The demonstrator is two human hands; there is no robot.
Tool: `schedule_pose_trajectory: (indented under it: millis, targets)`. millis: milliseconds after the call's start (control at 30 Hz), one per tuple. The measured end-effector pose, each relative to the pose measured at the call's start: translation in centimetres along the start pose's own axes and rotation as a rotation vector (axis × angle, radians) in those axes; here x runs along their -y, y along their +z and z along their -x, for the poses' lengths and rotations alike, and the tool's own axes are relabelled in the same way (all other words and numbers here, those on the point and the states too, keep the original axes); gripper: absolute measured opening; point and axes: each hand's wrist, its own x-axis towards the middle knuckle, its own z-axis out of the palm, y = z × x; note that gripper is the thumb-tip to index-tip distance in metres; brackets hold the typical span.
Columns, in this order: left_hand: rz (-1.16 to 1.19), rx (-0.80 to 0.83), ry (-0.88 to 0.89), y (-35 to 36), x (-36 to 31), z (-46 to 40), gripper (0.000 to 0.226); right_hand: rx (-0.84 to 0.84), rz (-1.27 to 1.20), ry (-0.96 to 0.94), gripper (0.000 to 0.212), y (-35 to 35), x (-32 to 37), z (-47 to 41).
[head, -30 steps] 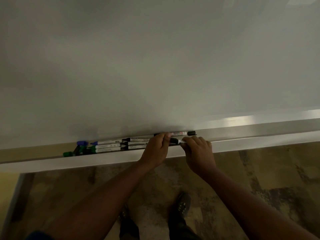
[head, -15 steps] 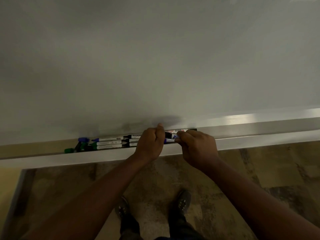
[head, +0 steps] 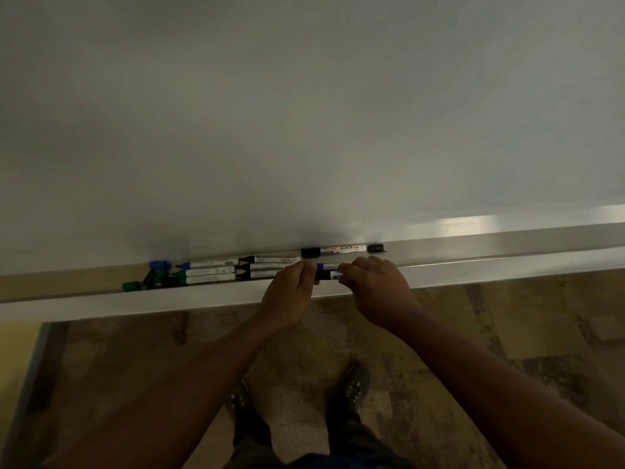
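A white marker with a dark cap (head: 327,271) lies level just above the whiteboard's tray (head: 473,269). My left hand (head: 289,296) pinches its capped left end, and my right hand (head: 375,289) pinches its barrel on the right. Behind the hands a black-capped marker (head: 341,249) rests against the board, with a loose black cap (head: 375,247) at its right end. Several more markers (head: 216,270) with blue, green and black tips lie in rows in the tray to the left.
The blank whiteboard (head: 304,113) fills the upper view. Loose blue (head: 159,265) and green (head: 132,286) caps lie at the tray's left end. Below are a mottled floor (head: 473,326) and my two dark shoes (head: 351,390).
Both hands have shifted slightly down and toward me from the tray's back, keeping hold of the marker between them. The black-capped marker behind them has come fully into view.
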Motion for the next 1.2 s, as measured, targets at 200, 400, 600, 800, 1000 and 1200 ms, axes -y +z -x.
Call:
schedule_pose_trajectory:
  millis: [200,400,600,800,1000,1200]
  targets:
    - [-0.373,-0.058,0.17,0.4,2.5,-0.3,0.022,-0.007,0.026,0.228,0.038,2.1,-3.7,0.1]
    - [-0.573,-0.036,0.239,1.0,2.6,-0.4,0.022,-0.004,0.073,0.234,0.043,2.7,-4.5,-0.8]
    - [-0.601,-0.068,0.261,1.2,2.4,-0.4,0.021,-0.007,0.069,0.168,0.044,3.4,-4.0,-2.0]
    - [-0.65,-0.109,0.256,1.1,2.1,-0.5,0.041,0.004,0.047,0.107,0.039,4.4,-3.7,-2.6]
    - [-0.739,-0.052,0.201,1.0,2.2,-1.2,0.054,0.009,0.086,0.049,0.04,4.8,-4.2,-2.5]
    - [-0.842,-0.021,0.199,1.6,2.7,-1.2,0.062,0.028,0.15,0.084,0.041,5.2,-4.4,-1.7]
